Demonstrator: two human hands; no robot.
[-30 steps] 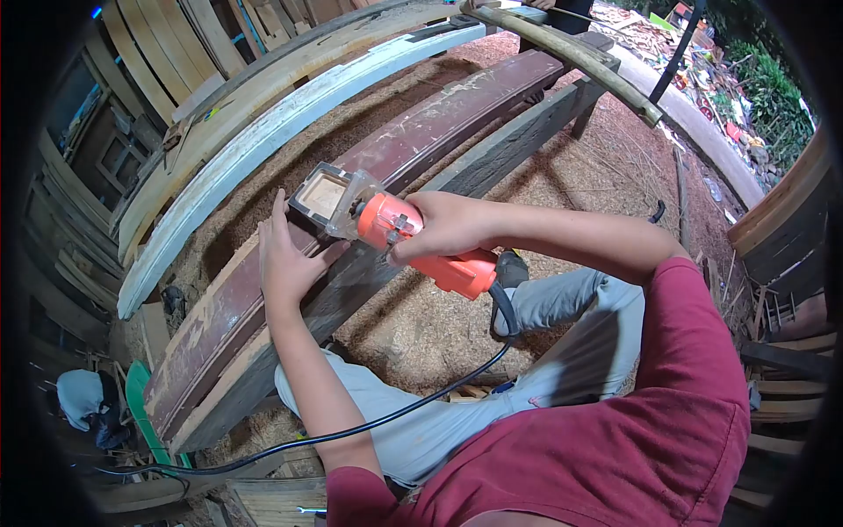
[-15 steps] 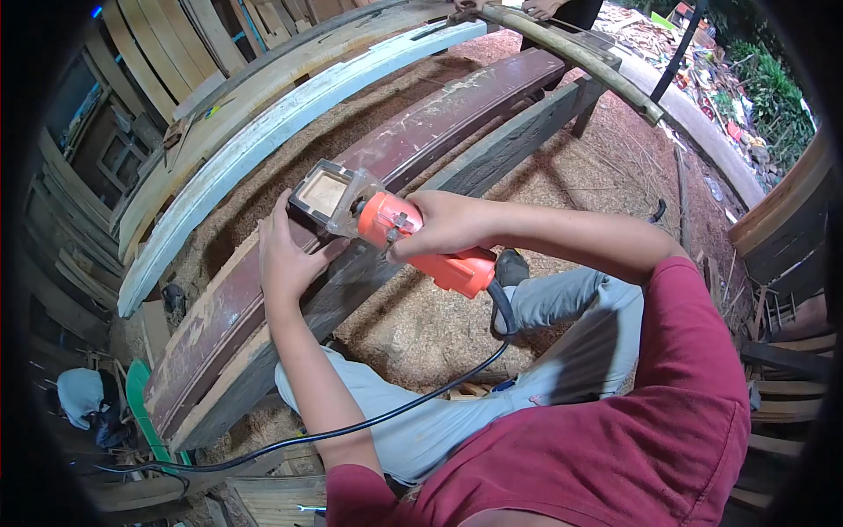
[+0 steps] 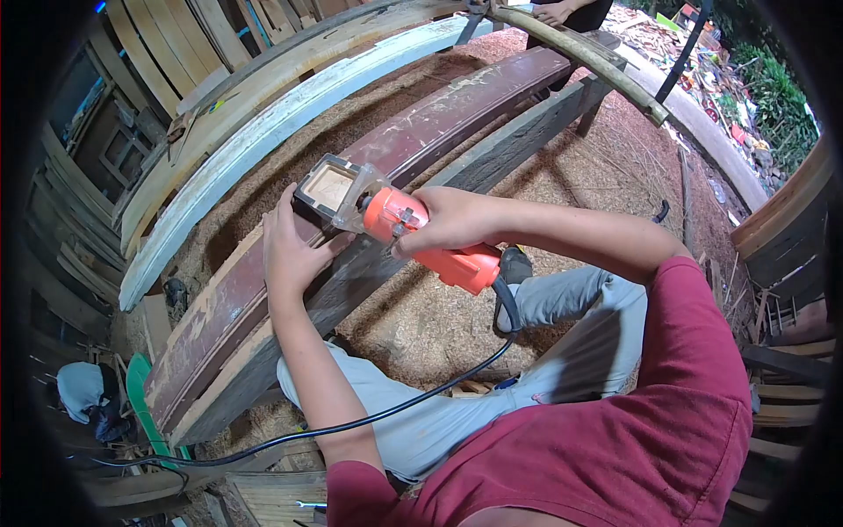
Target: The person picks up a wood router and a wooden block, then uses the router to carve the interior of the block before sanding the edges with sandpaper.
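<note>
An orange power tool [image 3: 452,263] with a clear guard and a square black-edged base [image 3: 328,187] lies across a maroon wooden beam [image 3: 421,123]. Wrapped round its orange body is my right hand [image 3: 448,220]. My left hand [image 3: 294,255] rests at the base's near left corner and on the beam, its thumb reaching toward the base; whether its fingertips grip the base is hard to tell. A black cord [image 3: 386,413] runs from the tool across my lap to the lower left. Bare, pale wood shows on the beam left of my left hand.
A grey plank [image 3: 492,158] runs along the beam's near side, a white-painted board [image 3: 290,110] beyond it. At the top, another person's hand [image 3: 553,12] is near a bamboo pole [image 3: 588,57]. Wood shavings cover the ground [image 3: 430,325]. A green chair [image 3: 139,395] stands lower left.
The tool and both my hands have shifted very slightly to the right in view. At the top, the other person's hand has moved right and shows more.
</note>
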